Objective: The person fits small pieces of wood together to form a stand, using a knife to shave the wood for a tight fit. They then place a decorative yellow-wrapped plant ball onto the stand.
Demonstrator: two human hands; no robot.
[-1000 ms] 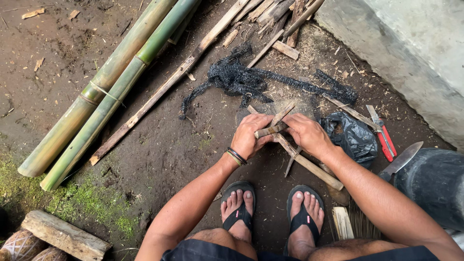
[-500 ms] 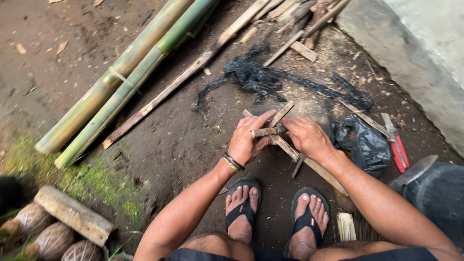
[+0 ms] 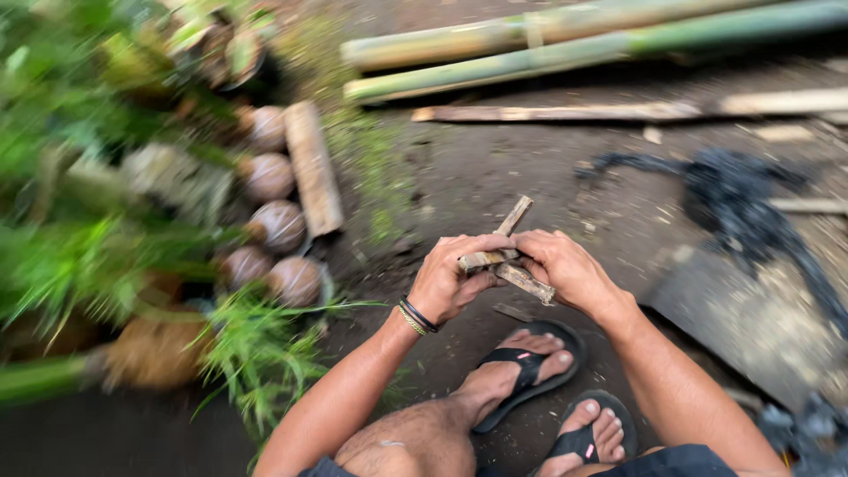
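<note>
- No real containers in view. Closest thing: a dark round pot-like shape (image 3: 231, 55) top left among the plants (image 3: 71, 159), too blurred to see what is in it.
- Change vs half a second ago: view has swung left and rotated. Bamboo poles (image 3: 565, 40) now run across the top instead of diagonally. The log (image 3: 313, 166) and the row of coconuts (image 3: 276, 225) sit mid-left, earlier they were in the bottom-left corner. The red-handled tool and the dark bag on the right are out of frame. Hands are in the same grip on the sticks as before.
- Left hand (image 3: 447, 281): fingers curled shut around a short piece of bamboo stick (image 3: 481, 260), thumb pressed on top. Bracelets (image 3: 415, 316) on the wrist.
- Right hand (image 3: 564, 267): fingers closed on the other stick (image 3: 530, 283), which pokes out below the palm.
- A third stick end (image 3: 515, 215) rises diagonally from between the two hands.
- Sticks are held in the air above the dirt ground (image 3: 495, 168), just ahead of the feet in black sandals (image 3: 530, 371).
- Black tangled netting (image 3: 742, 203) lies on the ground to the right, well apart from the hands.
</note>
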